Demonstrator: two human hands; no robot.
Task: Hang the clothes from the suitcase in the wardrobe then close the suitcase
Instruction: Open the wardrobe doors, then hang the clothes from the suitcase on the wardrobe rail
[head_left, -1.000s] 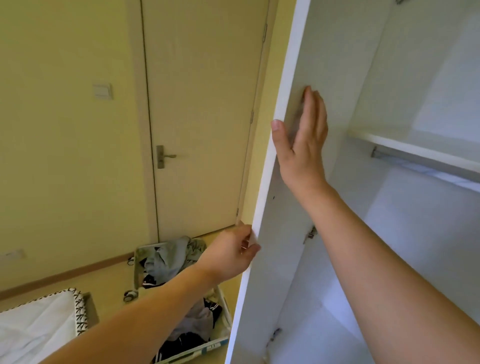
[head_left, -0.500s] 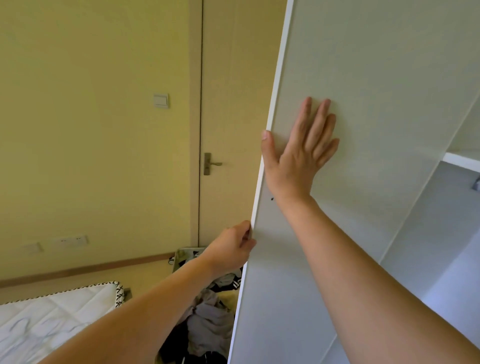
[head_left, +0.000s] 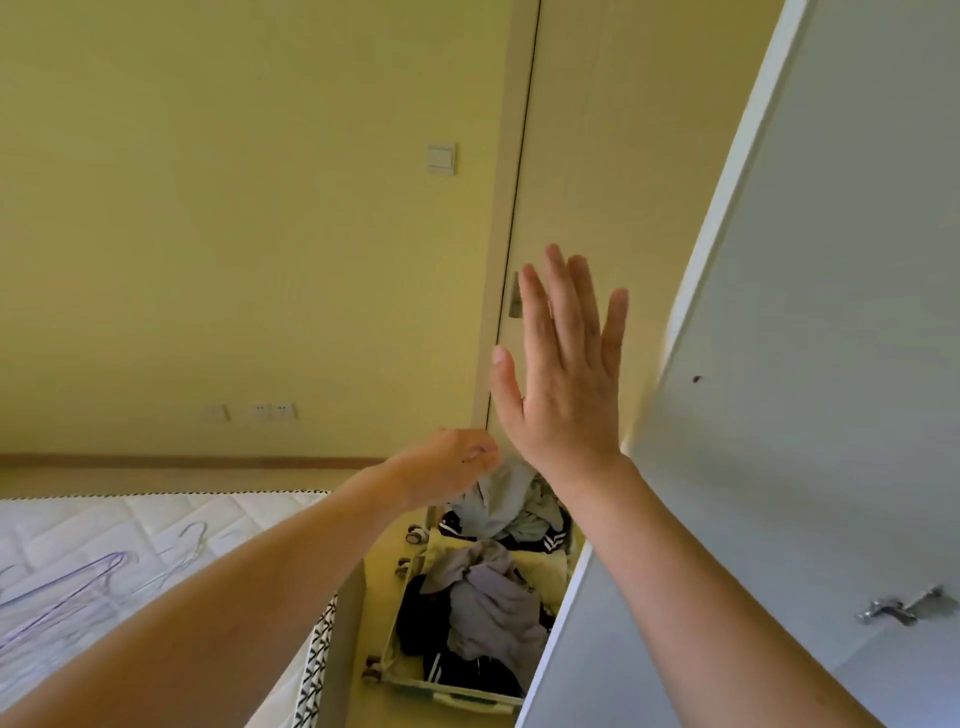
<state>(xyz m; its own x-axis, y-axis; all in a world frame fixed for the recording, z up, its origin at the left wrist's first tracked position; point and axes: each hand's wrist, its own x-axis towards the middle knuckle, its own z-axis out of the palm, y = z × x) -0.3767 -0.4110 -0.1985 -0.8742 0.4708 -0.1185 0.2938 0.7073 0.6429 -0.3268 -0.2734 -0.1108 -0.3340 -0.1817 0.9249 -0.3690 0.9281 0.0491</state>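
Observation:
The white wardrobe door (head_left: 810, 364) stands swung open on the right, its inner face toward me. My right hand (head_left: 566, 379) is raised flat with straight fingers, just left of the door's edge and apart from it. My left hand (head_left: 452, 465) hangs lower with loosely curled fingers and holds nothing. Below them the open suitcase (head_left: 400, 670) lies on the floor, filled with grey, dark and striped clothes (head_left: 488, 603). Several thin hangers (head_left: 78, 582) lie on the mattress at the lower left.
A white quilted mattress (head_left: 156, 525) with a black-and-white trimmed edge fills the lower left. Behind stands a yellow wall with a light switch (head_left: 441, 158) and sockets (head_left: 272, 413). The room door (head_left: 597, 156) is closed. A metal hinge (head_left: 904, 608) sits on the wardrobe door.
Both hands have come off the wardrobe door, which has swung further right. My view has turned left, showing more of the mattress and the suitcase.

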